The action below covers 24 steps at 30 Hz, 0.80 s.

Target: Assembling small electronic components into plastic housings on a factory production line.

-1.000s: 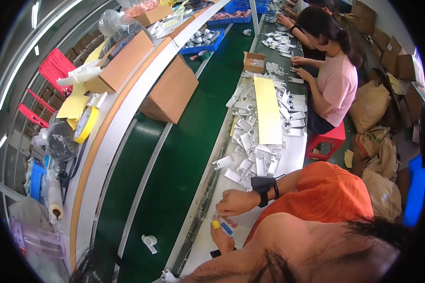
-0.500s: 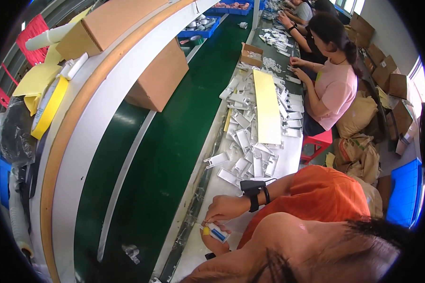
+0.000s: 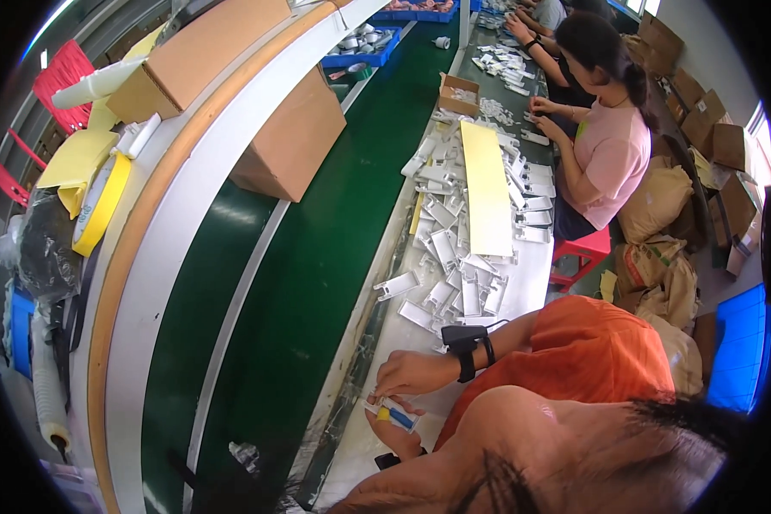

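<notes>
Head view: both of the wearer's hands in the lower middle of the frame, working close together over the white surface [image 3: 527, 295]. Left hand [image 3: 394, 435], the lower one, fingers closed around a white part [image 3: 411, 422] with a blue patch; a yellow cover [image 3: 384, 413] sits at the grip, against the blue. Black band [image 3: 387, 460] on that wrist. Right hand [image 3: 417, 373], just above, fingers bent, tips down at the part's upper-left end; can't tell if they're pinching something, too small. Black wrist device [image 3: 461, 337] on that arm, orange clothing [image 3: 595, 351] right of it. Just above the right hand, loose white casings [image 3: 444, 248] heaped up to frame centre, a long yellow sheet [image 3: 487, 188] lying on top. Small open carton [image 3: 459, 94] with white bits at the far end of the heap. Upper right: co-worker in pink [image 3: 612, 154] on a red stool [image 3: 584, 253], hands at small white pieces. Left of the surface, green belt [image 3: 317, 283] with a big brown box [image 3: 291, 141] in the upper left-centre, blue tray [image 3: 364, 60] of grey parts beyond it. Far left: shelf [image 3: 103, 343] with wooden edge, yellow tape roll [image 3: 111, 206] on it. Sacks [image 3: 660, 197] and blue bin [image 3: 738, 343] along the right edge.
</notes>
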### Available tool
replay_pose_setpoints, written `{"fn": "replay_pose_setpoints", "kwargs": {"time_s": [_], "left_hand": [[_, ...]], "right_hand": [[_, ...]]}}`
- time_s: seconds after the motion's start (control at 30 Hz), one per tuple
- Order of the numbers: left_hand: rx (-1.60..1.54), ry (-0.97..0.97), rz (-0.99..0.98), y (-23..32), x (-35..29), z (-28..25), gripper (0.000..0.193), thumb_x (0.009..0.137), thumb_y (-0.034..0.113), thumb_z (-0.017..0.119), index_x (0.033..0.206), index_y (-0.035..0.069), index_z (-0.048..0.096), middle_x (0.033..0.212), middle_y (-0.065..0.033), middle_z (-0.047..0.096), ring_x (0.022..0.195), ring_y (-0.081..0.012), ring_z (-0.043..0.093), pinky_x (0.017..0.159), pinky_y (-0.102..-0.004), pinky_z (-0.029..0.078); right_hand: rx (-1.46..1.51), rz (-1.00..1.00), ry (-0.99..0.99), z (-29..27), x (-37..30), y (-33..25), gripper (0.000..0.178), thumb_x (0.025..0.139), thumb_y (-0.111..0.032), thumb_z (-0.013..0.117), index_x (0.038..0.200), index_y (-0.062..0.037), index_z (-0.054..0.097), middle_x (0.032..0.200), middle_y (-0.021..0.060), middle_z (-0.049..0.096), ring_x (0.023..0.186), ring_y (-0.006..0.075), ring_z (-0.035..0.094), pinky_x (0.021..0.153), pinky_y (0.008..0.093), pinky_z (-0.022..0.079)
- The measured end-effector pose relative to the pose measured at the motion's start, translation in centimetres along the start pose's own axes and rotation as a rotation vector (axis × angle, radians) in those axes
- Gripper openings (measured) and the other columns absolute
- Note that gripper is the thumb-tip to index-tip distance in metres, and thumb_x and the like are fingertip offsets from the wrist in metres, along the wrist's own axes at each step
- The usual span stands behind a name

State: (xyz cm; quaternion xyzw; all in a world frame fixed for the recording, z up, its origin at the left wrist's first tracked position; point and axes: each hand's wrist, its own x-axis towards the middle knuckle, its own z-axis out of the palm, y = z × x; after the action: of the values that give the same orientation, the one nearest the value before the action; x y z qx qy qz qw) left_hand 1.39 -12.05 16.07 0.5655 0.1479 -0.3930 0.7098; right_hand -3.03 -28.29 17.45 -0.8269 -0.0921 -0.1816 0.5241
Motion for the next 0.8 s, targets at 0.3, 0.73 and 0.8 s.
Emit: {"fn": "replay_pose_setpoints", "kwargs": {"time_s": [0.3, 0.73, 0.8], "left_hand": [[0.020, -0.191, 0.378, -0.7, -3.4, -0.2, 0.035, 0.094, 0.027, 0.042, 0.124, 0.009, 0.043, 0.085, -0.0104, 0.059, 0.060, -0.0175, 0.057, 0.044, -0.0342, 0.052], [0.134, -0.285, 0.231, 1.5, -11.7, 2.3, 0.030, 0.091, 0.020, 0.044, 0.115, 0.005, 0.052, 0.080, -0.0096, 0.057, 0.058, -0.0185, 0.057, 0.046, -0.0338, 0.052], [0.131, -0.166, 0.204, 0.8, -11.9, 2.1, 0.030, 0.092, 0.021, 0.044, 0.115, 0.006, 0.052, 0.078, -0.0092, 0.056, 0.056, -0.0184, 0.056, 0.045, -0.0332, 0.051]], "right_hand": [[-0.092, -0.088, 0.038, -0.7, -1.8, -3.7, 0.012, 0.093, -0.016, 0.058, 0.101, -0.0090, 0.065, 0.093, 0.0055, 0.061, 0.090, 0.0239, 0.058, 0.084, 0.0362, 0.042], [-0.173, -0.219, 0.164, -2.2, -5.1, -8.9, 0.007, 0.089, -0.014, 0.062, 0.095, -0.0103, 0.062, 0.090, 0.0044, 0.060, 0.089, 0.0240, 0.058, 0.087, 0.0375, 0.041], [-0.179, -0.238, 0.130, -2.7, -5.5, -9.8, 0.007, 0.089, -0.014, 0.062, 0.095, -0.0101, 0.063, 0.092, 0.0046, 0.061, 0.090, 0.0239, 0.058, 0.087, 0.0379, 0.041]]}}
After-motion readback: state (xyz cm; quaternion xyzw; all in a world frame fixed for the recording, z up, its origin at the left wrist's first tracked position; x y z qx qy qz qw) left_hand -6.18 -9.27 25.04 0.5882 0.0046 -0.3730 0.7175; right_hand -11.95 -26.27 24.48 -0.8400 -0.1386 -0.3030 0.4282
